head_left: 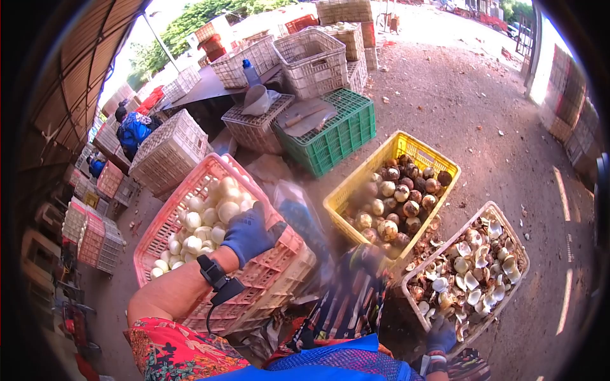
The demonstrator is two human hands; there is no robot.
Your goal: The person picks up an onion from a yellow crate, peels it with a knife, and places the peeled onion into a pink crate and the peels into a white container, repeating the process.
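My left hand (pixel 246 236), in a blue glove, is over the right side of a pink crate (pixel 155 219), beside the white peeled balls, which look like coconuts (pixel 213 216). Its fingers are curled, and a dark stub shows at its right; what it holds I cannot make out. Low on the right, my right hand (pixel 440 335), in a dark glove, is at the near edge of a pale crate (pixel 408 293). Its fingers look apart, with no object visible in them. Broken shell pieces and white chunks (pixel 473 279) fill that crate.
A yellow crate (pixel 343 190) holds brown, partly peeled balls (pixel 397 200). Behind stand a green crate (pixel 337 130) with a flat sheet on top, a blue bottle (pixel 251 73) and stacked crates (pixel 311 63). A person in blue (pixel 133 132) is at far left.
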